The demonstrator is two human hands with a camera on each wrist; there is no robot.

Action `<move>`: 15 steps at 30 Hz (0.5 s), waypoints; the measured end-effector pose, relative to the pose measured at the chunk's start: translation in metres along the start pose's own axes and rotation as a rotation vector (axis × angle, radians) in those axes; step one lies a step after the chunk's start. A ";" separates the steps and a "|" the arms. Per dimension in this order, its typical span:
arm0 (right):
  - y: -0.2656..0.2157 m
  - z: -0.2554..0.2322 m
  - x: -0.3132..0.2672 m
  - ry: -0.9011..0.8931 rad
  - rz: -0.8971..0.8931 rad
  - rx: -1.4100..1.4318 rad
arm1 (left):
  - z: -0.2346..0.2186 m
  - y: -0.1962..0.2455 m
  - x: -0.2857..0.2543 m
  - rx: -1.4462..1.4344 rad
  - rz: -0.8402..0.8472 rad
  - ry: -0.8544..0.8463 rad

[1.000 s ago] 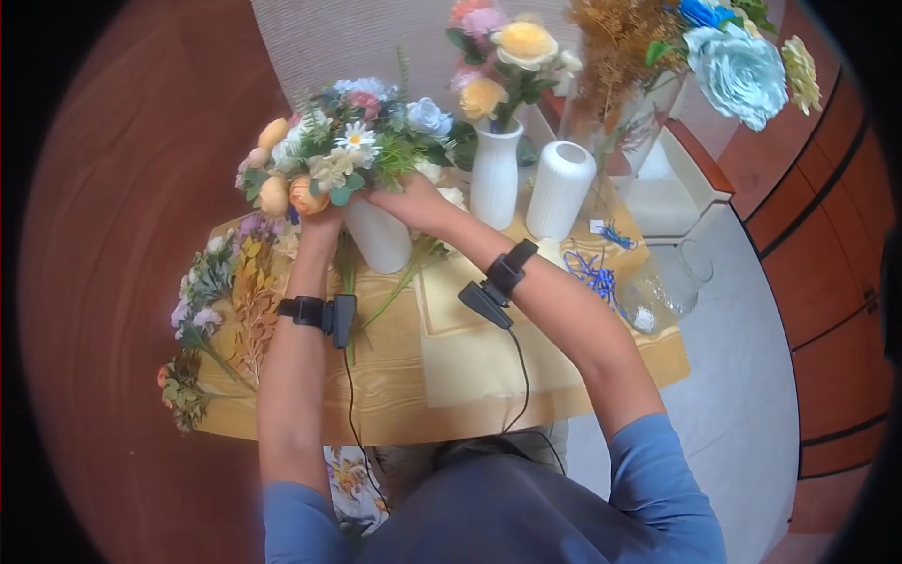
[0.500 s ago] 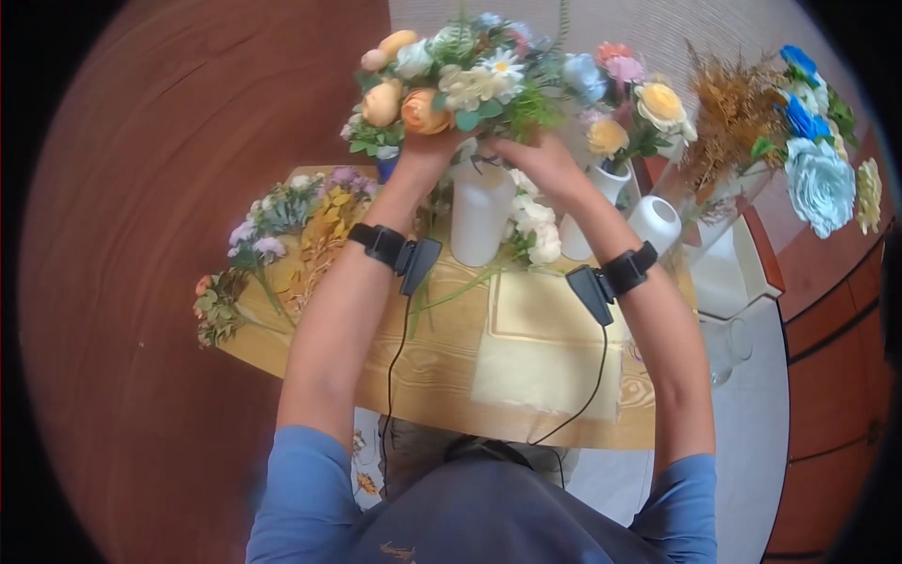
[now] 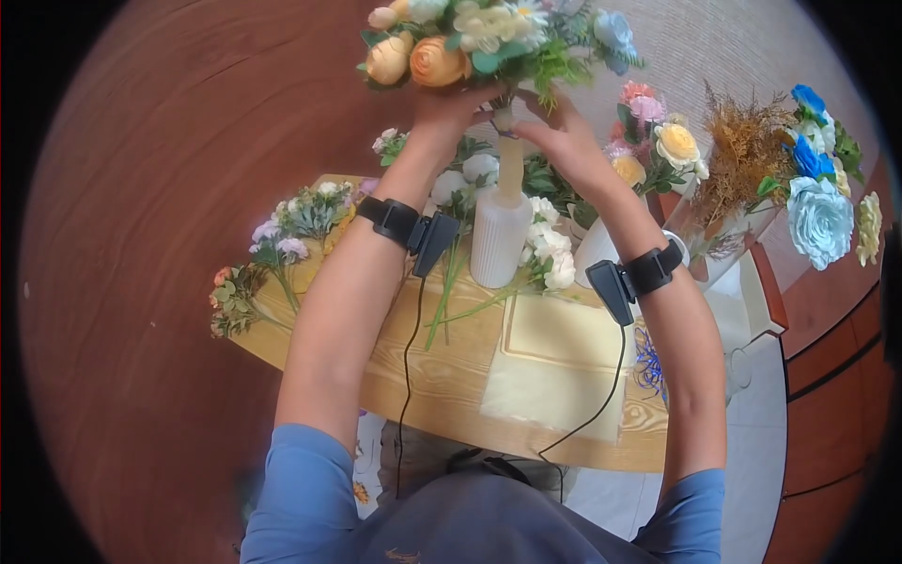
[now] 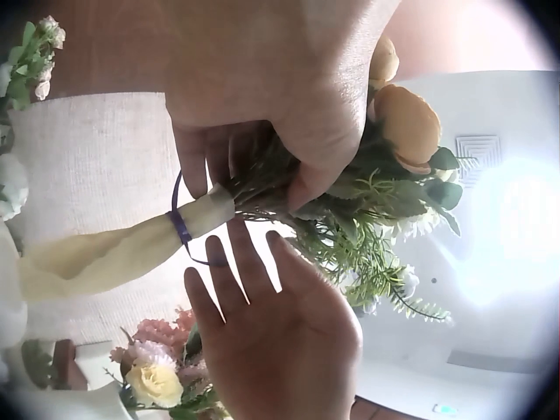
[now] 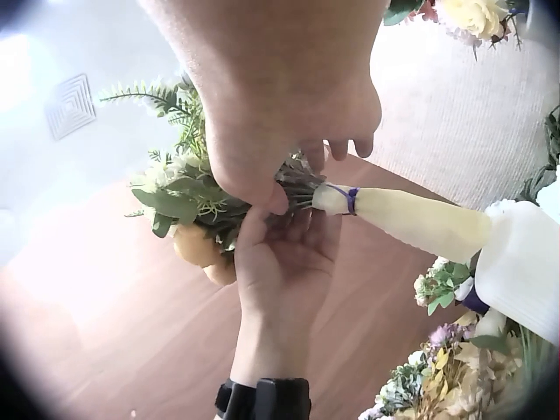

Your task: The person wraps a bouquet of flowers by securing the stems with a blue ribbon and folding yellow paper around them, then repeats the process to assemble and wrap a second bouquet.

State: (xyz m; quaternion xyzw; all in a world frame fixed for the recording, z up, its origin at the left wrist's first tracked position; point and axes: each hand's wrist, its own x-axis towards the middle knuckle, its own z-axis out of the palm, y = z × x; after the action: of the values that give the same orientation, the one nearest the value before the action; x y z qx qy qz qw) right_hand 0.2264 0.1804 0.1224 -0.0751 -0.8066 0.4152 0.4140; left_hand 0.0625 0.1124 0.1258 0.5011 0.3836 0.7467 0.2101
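Observation:
A bouquet (image 3: 440, 62) of orange, white and blue flowers stands high over the table in the head view. Its stems are bound in a cream paper wrap (image 3: 510, 173) tied with a purple ribbon (image 4: 179, 226). The wrap's lower end is at the mouth of a white ribbed vase (image 3: 500, 246). With thumb and fingers around the stems just under the blooms, my left hand (image 3: 451, 111) grips the bouquet. My right hand (image 3: 571, 146) is at the other side of the stems, its fingers extended, as the left wrist view (image 4: 280, 350) shows.
White flowers (image 3: 552, 254) lie right of the vase, and loose green stems (image 3: 446, 301) left of it. Cream sheets (image 3: 554, 367) and blue ribbons (image 3: 648, 362) are on the table (image 3: 423, 376). A vase of yellow and pink flowers (image 3: 676, 143) and dried brown stems (image 3: 747, 141) stand right.
The bouquet has risen with both hands, showing the paper wrap above the vase, which stays on the table. The right hand's fingers have spread away from the stems. The head view has shifted.

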 end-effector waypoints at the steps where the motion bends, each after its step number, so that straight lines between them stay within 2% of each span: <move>1: 0.004 0.002 -0.001 0.093 -0.066 -0.086 | -0.002 0.005 -0.001 -0.035 0.033 -0.009; 5: 0.036 0.000 -0.018 0.083 0.005 -0.120 | -0.022 0.012 0.004 -0.098 0.076 0.021; 7: 0.051 0.002 -0.036 -0.046 0.136 -0.403 | -0.032 0.022 0.001 -0.099 0.102 0.042; 8: 0.057 0.004 -0.043 -0.059 0.140 -0.401 | -0.036 0.027 -0.002 -0.101 0.129 0.053; 10: 0.065 0.009 -0.056 -0.294 0.106 -0.616 | -0.042 0.033 -0.009 -0.097 0.141 0.065; 15: 0.099 0.028 -0.072 -0.290 0.117 -0.813 | -0.064 0.026 -0.017 -0.208 0.120 0.084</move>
State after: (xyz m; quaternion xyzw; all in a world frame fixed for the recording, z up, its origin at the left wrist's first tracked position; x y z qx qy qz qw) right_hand 0.2304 0.1935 -0.0019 -0.2186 -0.9486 0.0929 0.2091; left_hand 0.0127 0.0614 0.1231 0.4670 0.2817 0.8140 0.1998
